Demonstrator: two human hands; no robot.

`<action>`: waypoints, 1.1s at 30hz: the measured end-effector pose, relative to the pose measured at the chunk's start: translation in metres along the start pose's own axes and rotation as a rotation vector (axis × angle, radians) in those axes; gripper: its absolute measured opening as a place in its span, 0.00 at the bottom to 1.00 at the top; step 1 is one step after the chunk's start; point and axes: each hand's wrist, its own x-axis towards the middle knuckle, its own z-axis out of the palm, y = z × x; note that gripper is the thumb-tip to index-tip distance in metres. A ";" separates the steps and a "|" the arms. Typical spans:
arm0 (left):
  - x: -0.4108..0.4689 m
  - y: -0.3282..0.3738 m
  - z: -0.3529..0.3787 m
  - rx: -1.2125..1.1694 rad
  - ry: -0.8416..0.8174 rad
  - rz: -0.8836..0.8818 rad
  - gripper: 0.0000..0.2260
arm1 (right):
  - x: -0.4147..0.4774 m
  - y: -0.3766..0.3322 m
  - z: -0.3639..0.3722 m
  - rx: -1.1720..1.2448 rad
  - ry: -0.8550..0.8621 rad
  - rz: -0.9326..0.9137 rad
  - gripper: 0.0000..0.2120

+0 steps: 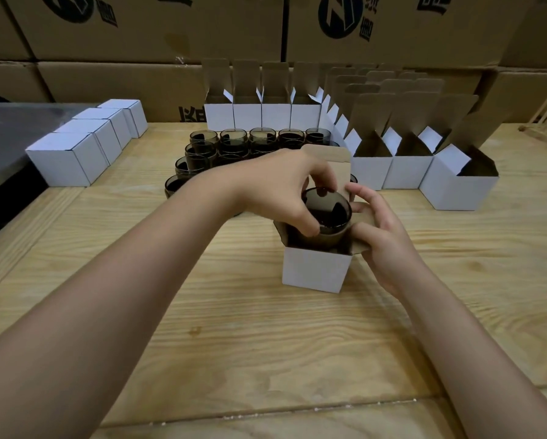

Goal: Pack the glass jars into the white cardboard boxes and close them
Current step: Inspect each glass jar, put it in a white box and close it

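In the head view, a small white cardboard box (316,271) stands upright on the pale wooden table (265,343), in the middle. Its top is open, and the brown inside of the flaps is showing. The tall back flap stands up behind the opening.

The left hand (284,188) holds a dark smoky glass jar (326,213) by the rim, with the thumb at the near side and the curled fingers at the far side. The jar is upright, its open mouth points up and its long axis is nearly vertical. Its lower part is already inside the box, and its upper part is still above the opening.

The right hand (384,237) grips the box at its right side. The thumb presses on the right side flap, and the fingers are curled around the edge.

Behind the hands, other dark glass jars (234,144) stand in rows, mouths up. Closed white boxes (66,160) form a line on the left. Open white boxes (455,188) stand at the back and on the right. Big brown cartons (158,30) make a wall behind the table.
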 end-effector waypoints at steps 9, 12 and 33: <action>0.009 -0.003 0.017 0.196 -0.047 -0.043 0.25 | 0.001 0.004 0.004 0.055 0.024 -0.013 0.22; 0.012 -0.001 0.016 0.287 -0.048 -0.061 0.24 | 0.001 0.004 0.005 0.056 0.036 -0.020 0.22; -0.022 -0.031 0.049 -0.767 0.777 -0.055 0.09 | 0.003 0.009 0.004 -0.021 0.029 -0.068 0.23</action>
